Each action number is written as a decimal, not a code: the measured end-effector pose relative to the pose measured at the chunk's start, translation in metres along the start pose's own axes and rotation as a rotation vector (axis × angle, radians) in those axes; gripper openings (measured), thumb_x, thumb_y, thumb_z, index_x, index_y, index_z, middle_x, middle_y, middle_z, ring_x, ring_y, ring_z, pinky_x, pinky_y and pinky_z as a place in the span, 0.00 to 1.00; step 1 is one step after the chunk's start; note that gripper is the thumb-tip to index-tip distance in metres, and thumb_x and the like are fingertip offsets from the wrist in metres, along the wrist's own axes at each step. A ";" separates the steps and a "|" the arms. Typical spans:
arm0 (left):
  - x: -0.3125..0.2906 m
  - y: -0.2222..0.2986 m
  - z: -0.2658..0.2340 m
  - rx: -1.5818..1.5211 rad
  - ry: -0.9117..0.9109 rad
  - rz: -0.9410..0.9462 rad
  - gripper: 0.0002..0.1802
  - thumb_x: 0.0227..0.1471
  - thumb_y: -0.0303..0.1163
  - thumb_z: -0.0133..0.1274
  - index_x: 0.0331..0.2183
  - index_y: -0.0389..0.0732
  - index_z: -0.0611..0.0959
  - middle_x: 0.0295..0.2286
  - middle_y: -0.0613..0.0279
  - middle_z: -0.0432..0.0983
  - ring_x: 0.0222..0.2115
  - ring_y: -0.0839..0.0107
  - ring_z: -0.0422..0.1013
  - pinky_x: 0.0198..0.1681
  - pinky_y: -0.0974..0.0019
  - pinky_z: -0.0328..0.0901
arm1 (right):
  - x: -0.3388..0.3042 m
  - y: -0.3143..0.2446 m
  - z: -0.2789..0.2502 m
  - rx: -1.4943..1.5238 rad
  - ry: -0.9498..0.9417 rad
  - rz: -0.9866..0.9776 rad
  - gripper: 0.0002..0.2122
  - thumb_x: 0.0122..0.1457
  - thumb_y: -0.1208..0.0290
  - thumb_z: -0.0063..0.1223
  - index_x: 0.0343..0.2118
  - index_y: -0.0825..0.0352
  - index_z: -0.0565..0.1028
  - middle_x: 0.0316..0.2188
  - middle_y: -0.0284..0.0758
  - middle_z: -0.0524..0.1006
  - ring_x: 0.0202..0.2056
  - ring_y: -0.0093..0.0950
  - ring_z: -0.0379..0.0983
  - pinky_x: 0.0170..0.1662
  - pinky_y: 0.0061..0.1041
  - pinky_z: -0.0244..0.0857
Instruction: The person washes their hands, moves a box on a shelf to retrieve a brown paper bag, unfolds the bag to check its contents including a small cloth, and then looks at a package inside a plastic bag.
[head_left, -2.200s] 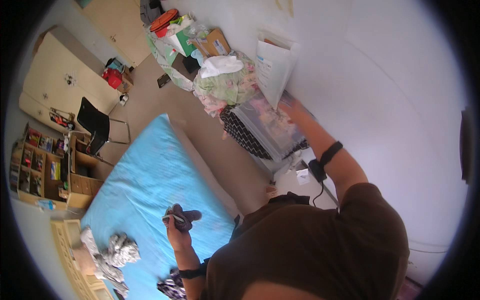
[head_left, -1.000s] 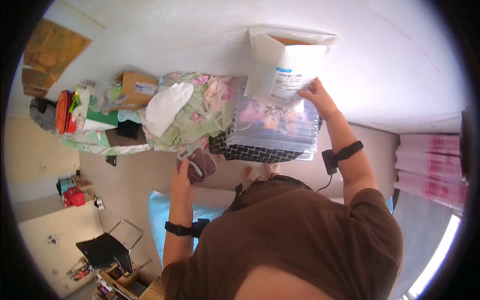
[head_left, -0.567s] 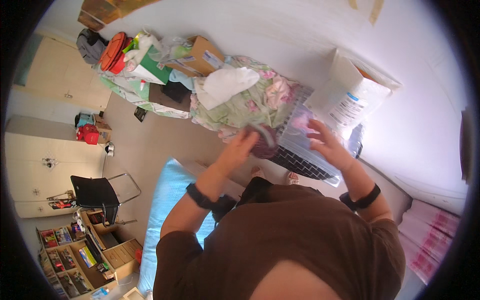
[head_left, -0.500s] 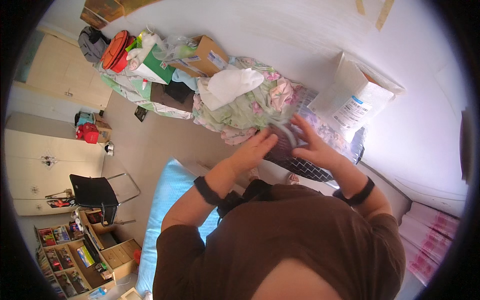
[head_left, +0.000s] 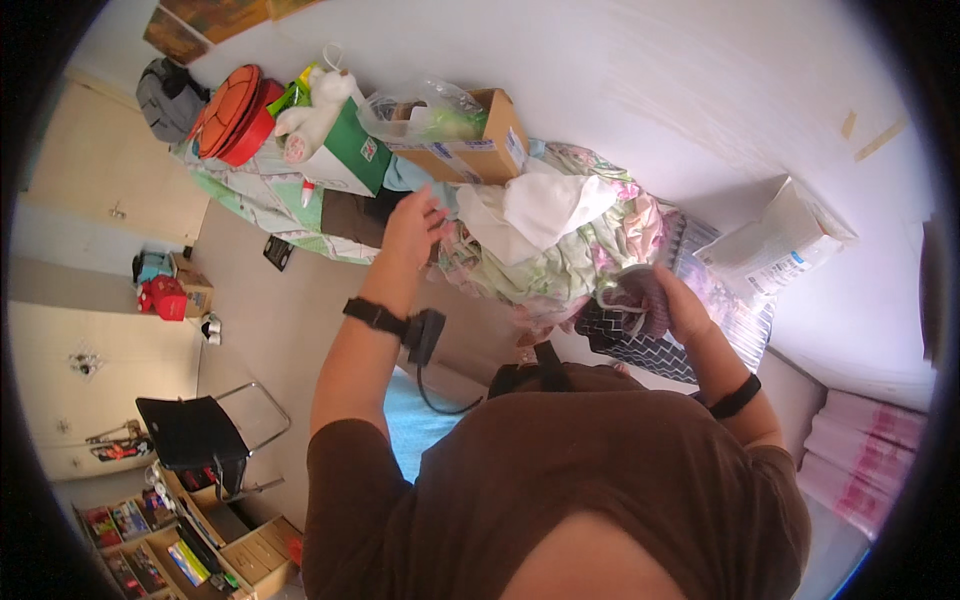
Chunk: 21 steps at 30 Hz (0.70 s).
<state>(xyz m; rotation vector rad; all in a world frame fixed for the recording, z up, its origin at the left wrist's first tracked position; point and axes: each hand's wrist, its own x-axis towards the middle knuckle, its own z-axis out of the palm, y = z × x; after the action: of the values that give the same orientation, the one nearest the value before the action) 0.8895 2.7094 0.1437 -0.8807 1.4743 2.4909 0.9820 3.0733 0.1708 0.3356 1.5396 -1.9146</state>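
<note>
My right hand [head_left: 685, 306] grips a mauve-grey, ribbed soft item with a pale, cord-like loop [head_left: 645, 298], held above the bed's near edge; its exact kind cannot be made out. My left hand [head_left: 412, 228] is raised with fingers apart and holds nothing. It hovers beside a dark cloth [head_left: 378, 206] and close to a white cloth [head_left: 555, 212]. Beneath the held item lies a black bedcover with white lines [head_left: 625, 338]. The floral, pale green bedding [head_left: 490, 268] lies crumpled between my two hands.
Along the wall stand a cardboard box [head_left: 505, 135], a green-and-white box [head_left: 345, 160], a red round container [head_left: 240, 125] and a grey backpack [head_left: 165, 105]. A white padded package [head_left: 780, 240] rests at the right. A black chair [head_left: 200, 430] stands on the left.
My hands have moved apart. The left has swung left and up toward the dark cloth, letting go of the ribbed item or leaving its side. The right keeps the item and has shifted right.
</note>
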 end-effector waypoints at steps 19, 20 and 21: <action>0.115 0.052 0.027 -0.147 -0.208 -0.260 0.18 0.44 0.21 0.34 0.39 0.23 0.60 0.40 0.40 0.57 0.42 0.48 0.55 0.42 0.50 0.60 | -0.046 0.055 -0.016 -0.602 0.382 0.104 0.15 0.45 0.62 0.47 0.36 0.63 0.69 0.27 0.39 0.72 0.29 0.29 0.68 0.34 0.25 0.61; 0.102 0.052 0.033 -0.099 -0.117 -0.096 0.15 0.43 0.20 0.35 0.37 0.23 0.62 0.40 0.42 0.57 0.41 0.50 0.56 0.43 0.51 0.60 | -0.049 0.054 -0.017 -0.597 0.380 0.097 0.15 0.45 0.62 0.47 0.36 0.63 0.69 0.27 0.39 0.72 0.29 0.29 0.68 0.34 0.25 0.61; 0.089 0.054 0.039 -0.051 -0.024 0.071 0.13 0.43 0.19 0.35 0.35 0.24 0.64 0.39 0.44 0.58 0.40 0.52 0.58 0.43 0.52 0.59 | -0.052 0.052 -0.020 -0.551 0.380 0.080 0.15 0.45 0.63 0.46 0.36 0.63 0.70 0.26 0.39 0.72 0.29 0.29 0.68 0.34 0.25 0.61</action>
<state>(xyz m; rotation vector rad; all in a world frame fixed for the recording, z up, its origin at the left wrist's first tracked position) 0.7793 2.6972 0.1516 -0.8176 1.4660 2.5916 1.0500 3.1039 0.1548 0.5200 2.1858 -1.3372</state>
